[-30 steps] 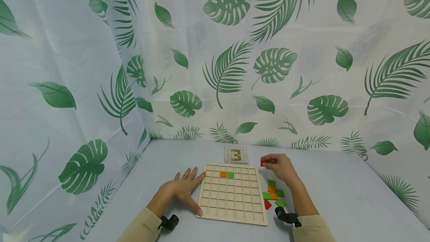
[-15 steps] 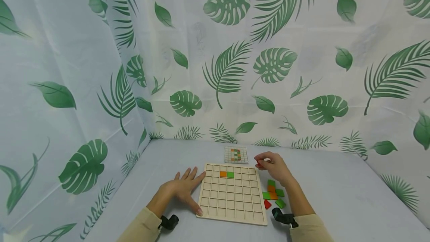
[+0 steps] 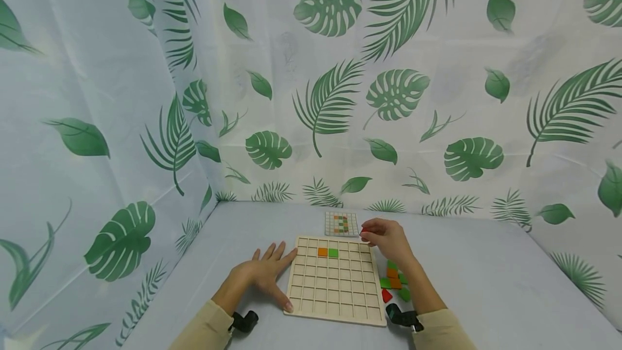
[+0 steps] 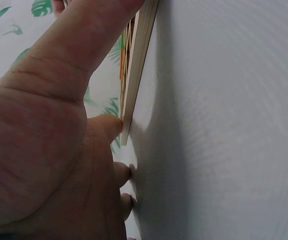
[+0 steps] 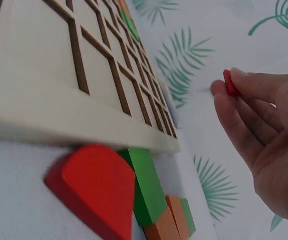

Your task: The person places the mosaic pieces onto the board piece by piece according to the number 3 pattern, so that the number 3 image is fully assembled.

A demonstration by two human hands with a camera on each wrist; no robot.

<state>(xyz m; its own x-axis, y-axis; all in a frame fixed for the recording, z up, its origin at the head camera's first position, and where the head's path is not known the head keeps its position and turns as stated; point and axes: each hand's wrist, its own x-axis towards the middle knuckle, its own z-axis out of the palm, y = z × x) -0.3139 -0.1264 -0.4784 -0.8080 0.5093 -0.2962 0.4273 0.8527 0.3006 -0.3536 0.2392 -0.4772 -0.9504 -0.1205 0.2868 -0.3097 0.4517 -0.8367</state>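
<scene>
A pale wooden grid board (image 3: 335, 285) lies on the table, with an orange square tile (image 3: 323, 252) and a green square tile (image 3: 333, 253) side by side in its second row. My left hand (image 3: 264, 274) rests at the board's left edge, fingers spread and the thumb on the near left corner. Between thumb and fingertips my right hand (image 3: 389, 239) pinches a small red tile (image 5: 230, 83), raised over the board's far right corner. Its outline is mostly covered by the fingers.
Beyond the board lies a small pattern card (image 3: 341, 224) with a coloured grid. Right of the board sits a loose group of green and orange tiles (image 3: 396, 283), partly under my right forearm, with a red rounded piece (image 5: 96, 187) close to the board's edge.
My right hand has moved left with the red tile, from beside the board to its far right corner. The left hand and the board have stayed put.
</scene>
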